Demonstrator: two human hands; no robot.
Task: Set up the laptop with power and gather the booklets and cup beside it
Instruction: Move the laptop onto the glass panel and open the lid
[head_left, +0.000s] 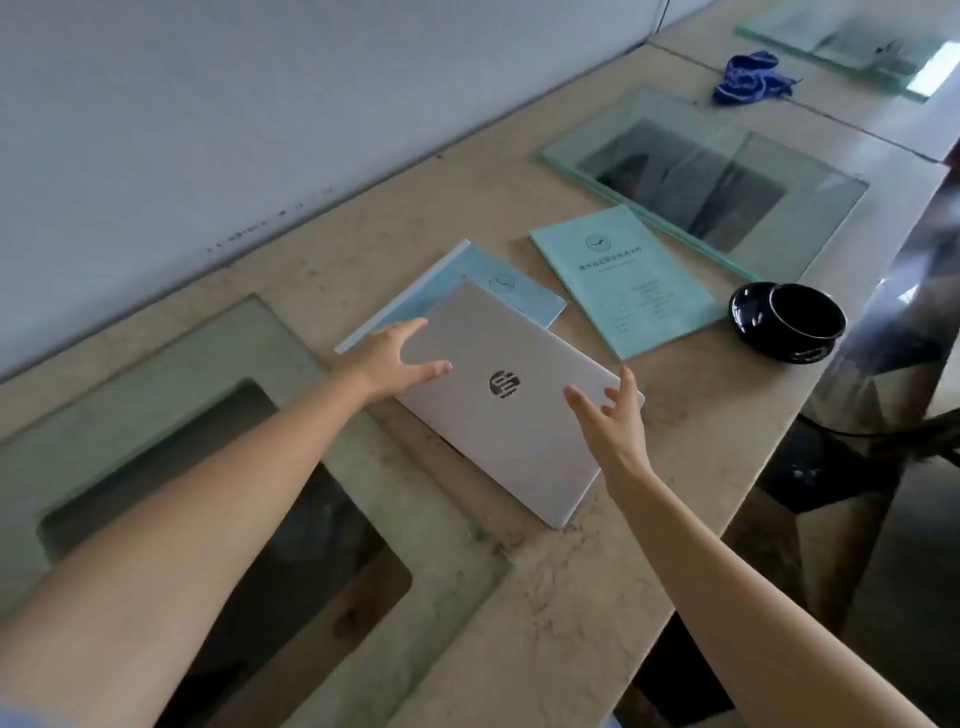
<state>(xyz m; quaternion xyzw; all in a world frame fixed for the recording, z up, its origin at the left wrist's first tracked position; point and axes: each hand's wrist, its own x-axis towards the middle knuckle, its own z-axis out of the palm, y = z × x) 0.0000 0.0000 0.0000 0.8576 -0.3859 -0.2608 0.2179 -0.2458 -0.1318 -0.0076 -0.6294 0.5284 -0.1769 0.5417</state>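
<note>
Flanking flat silver laptop (519, 441); splayed hands (395, 358) (615, 415)

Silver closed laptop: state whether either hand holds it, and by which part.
Nothing gripped. The left hand rests fingers on the left edge of the silver closed laptop; the right hand spreads over its right corner, contact unclear.

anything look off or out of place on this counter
The closed silver laptop lies skewed on the beige stone counter, its far corner covering part of the light blue booklet. The glossy black cup seems tipped on its side. No spill shows.
</note>
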